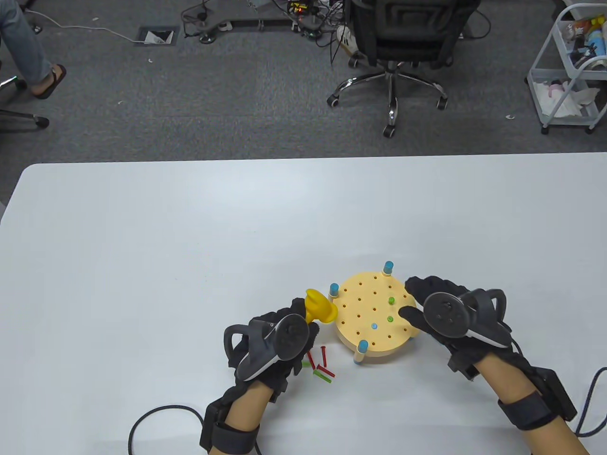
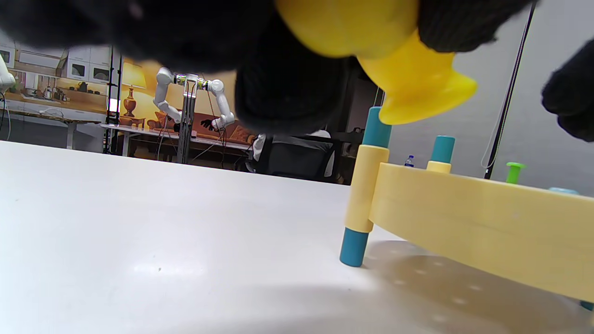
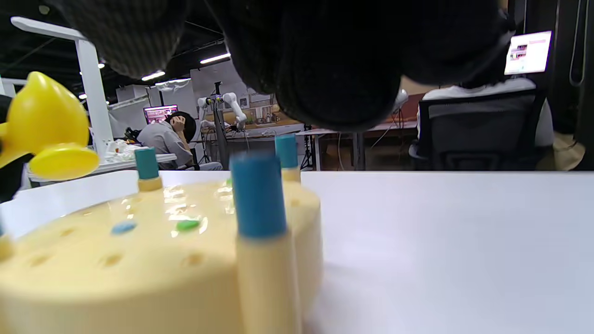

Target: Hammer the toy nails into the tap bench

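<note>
The round yellow tap bench point(image 1: 359, 308) stands on blue-tipped legs. One green nail point(image 1: 391, 300) stands up from it; another green nail point(image 1: 390, 319) and a blue nail point(image 1: 373, 325) sit nearly flush. My left hand point(image 1: 303, 313) grips a yellow toy hammer point(image 1: 320, 308), whose head hangs just off the bench's left rim, above the top point(image 2: 417, 83). My right hand point(image 1: 410, 299) rests on the bench's right edge, thumb on the top. Loose red and green nails point(image 1: 321, 367) lie by my left hand.
The white table point(image 1: 189, 260) extends far to the left and back. A glove cable point(image 1: 156, 417) loops near the front edge. Beyond the table stand an office chair point(image 1: 403, 42) and a white cart point(image 1: 569, 71).
</note>
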`<state>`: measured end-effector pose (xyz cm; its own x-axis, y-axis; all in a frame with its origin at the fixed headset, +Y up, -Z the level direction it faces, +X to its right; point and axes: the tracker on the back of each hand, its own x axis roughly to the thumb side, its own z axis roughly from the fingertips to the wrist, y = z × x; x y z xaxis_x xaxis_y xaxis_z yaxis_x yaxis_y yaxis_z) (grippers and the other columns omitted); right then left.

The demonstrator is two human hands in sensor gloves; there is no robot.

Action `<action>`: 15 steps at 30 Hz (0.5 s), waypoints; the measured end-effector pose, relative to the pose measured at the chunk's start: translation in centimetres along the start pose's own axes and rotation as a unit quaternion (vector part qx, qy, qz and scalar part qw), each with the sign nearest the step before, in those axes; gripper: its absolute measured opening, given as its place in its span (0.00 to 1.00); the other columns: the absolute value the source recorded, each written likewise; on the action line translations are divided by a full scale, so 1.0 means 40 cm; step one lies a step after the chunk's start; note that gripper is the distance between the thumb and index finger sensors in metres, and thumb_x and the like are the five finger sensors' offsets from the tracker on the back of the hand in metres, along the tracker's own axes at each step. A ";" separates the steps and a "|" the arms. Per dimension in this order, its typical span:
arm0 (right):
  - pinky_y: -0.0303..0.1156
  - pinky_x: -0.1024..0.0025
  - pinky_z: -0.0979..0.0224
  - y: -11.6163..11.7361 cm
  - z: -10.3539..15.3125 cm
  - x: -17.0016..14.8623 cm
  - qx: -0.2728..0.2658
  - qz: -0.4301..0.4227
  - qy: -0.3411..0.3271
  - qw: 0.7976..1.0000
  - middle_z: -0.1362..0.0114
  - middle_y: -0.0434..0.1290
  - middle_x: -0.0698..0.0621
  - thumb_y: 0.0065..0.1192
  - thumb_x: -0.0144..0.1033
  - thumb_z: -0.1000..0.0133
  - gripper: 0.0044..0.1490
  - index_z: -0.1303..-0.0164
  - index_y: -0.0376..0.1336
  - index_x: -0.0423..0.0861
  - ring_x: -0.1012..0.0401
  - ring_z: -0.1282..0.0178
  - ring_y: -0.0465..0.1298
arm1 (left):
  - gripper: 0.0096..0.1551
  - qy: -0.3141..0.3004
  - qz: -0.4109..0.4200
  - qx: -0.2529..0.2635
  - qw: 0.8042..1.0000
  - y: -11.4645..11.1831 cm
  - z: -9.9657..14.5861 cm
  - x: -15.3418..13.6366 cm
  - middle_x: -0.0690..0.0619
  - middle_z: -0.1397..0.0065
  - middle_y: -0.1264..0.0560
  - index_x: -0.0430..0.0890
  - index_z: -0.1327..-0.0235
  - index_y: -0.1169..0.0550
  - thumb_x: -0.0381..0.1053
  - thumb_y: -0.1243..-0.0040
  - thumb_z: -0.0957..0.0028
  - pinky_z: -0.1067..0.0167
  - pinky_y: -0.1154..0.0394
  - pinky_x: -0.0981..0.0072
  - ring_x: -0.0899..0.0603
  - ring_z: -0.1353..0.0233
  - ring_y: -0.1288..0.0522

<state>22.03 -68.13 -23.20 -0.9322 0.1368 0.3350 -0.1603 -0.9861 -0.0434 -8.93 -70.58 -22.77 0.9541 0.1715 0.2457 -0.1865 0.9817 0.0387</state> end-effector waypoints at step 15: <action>0.77 0.62 0.49 0.150 0.045 -0.049 -0.077 -0.069 0.017 0.995 0.42 0.75 0.44 0.56 0.52 0.51 0.35 0.37 0.63 0.46 0.58 0.55 0.81 | 0.39 -0.025 0.003 0.010 1.000 0.003 0.001 0.027 0.45 0.61 0.14 0.46 0.37 0.28 0.64 0.46 0.60 0.67 0.23 0.53 0.47 0.74 0.21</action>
<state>23.49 -74.49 -22.43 -0.9081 0.2751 0.3158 -0.3322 -0.9323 -0.1431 -7.93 -70.29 -22.47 0.9400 0.1718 0.2948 -0.1966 0.9789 0.0564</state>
